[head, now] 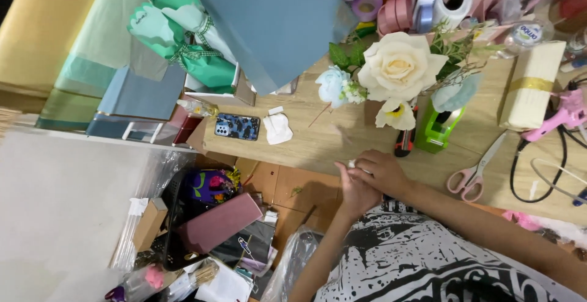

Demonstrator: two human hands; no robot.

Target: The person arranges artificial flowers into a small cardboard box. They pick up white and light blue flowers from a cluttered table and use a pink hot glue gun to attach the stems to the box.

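My two hands meet at the near edge of the wooden table (pixel 318 149). My right hand (pixel 382 170) lies over my left hand (pixel 354 193), and their fingers close together on a small white piece (pixel 351 163); little of it shows. Just beyond the hands stands a bunch of artificial flowers: a large cream rose (pixel 400 63), a pale blue flower (pixel 333 85) and a small white bloom (pixel 394 113). A red and black cutter (pixel 403 144) lies under the bunch, close to my right hand.
On the table lie a green tape dispenser (pixel 440 129), pink scissors (pixel 474 173), a pink glue gun (pixel 565 115), a cream wrapped pack (pixel 532 85), a phone in a blue patterned case (pixel 237 127) and a crumpled white scrap (pixel 278 127). Ribbon rolls (pixel 394 11) stand behind. Boxes and bags crowd the floor (pixel 214 222).
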